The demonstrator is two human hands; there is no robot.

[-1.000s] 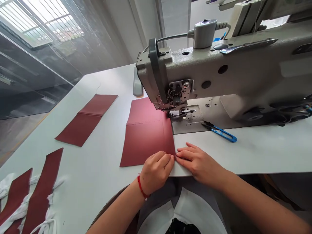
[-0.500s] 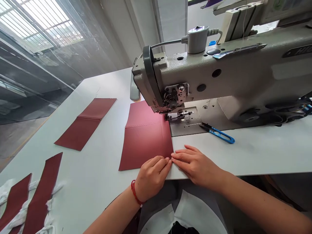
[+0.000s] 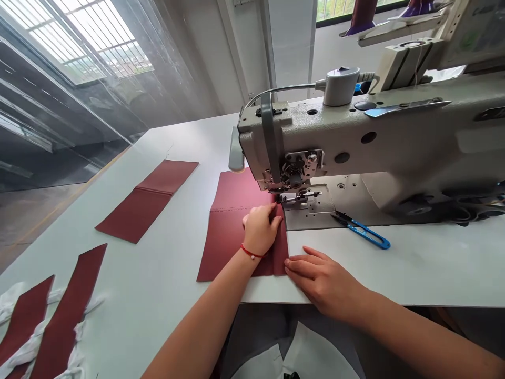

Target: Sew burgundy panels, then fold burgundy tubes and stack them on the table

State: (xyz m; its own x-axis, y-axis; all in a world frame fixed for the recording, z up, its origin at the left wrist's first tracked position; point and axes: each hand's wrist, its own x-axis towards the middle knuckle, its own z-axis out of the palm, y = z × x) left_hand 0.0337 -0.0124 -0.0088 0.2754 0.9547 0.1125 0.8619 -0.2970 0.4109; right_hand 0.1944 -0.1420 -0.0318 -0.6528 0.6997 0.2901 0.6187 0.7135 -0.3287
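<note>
A dark red leather panel (image 3: 226,231) with a stitched seam lies flat on the white table, its far right edge under the presser foot (image 3: 290,198) of the grey sewing machine (image 3: 374,142). My left hand (image 3: 260,229), with a red thread round the wrist, rests on the panel just in front of the foot, fingers curled down onto the leather. My right hand (image 3: 321,281) lies flat on the table at the panel's near right corner, fingertips touching its edge, fingers stretched out.
Blue thread snips (image 3: 365,231) lie on the table right of the needle plate. A second red panel (image 3: 148,200) lies to the left. Red strips (image 3: 63,316) on white backing sit at the near left. The table edge (image 3: 355,304) runs close to my body.
My left hand has moved from the panel's near corner forward up to the presser foot. My right hand stays at the corner. The view has shifted a little.
</note>
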